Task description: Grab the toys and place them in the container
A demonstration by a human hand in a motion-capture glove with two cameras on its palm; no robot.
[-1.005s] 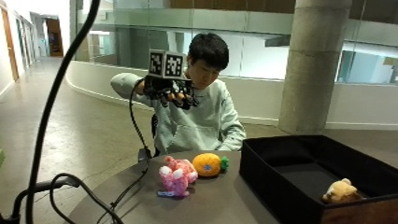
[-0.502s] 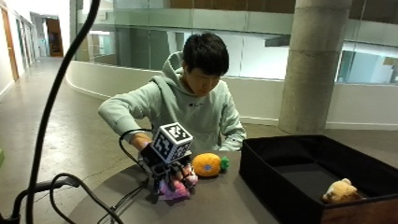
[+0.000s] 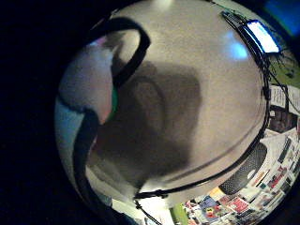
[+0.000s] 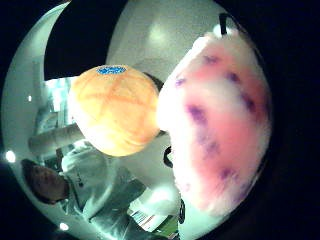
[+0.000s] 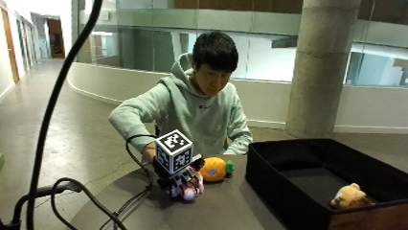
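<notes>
The pink toy is lying on the table, near its front-left part, under the right hand. Its pink plush with purple spots is filling one side of the thumb-side palm view, so it is sitting close against the palm. Too little of it is showing to tell its long axis or which way it is pointing. The gloved fingers are reaching down around the toy and curling onto it, so the hand appears to be grasping it while it is sitting on the table.

Just beside the pink toy, the orange toy is resting on the table, round, with a green part sticking out toward the container; in the thumb-side view it is sitting right next to the pink one.

The black container is standing to the side of both toys, open at the top, well apart from the hand. A tan plush is lying inside it, against the near corner.

The person is sitting behind the table, leaning forward over the hand.
</notes>
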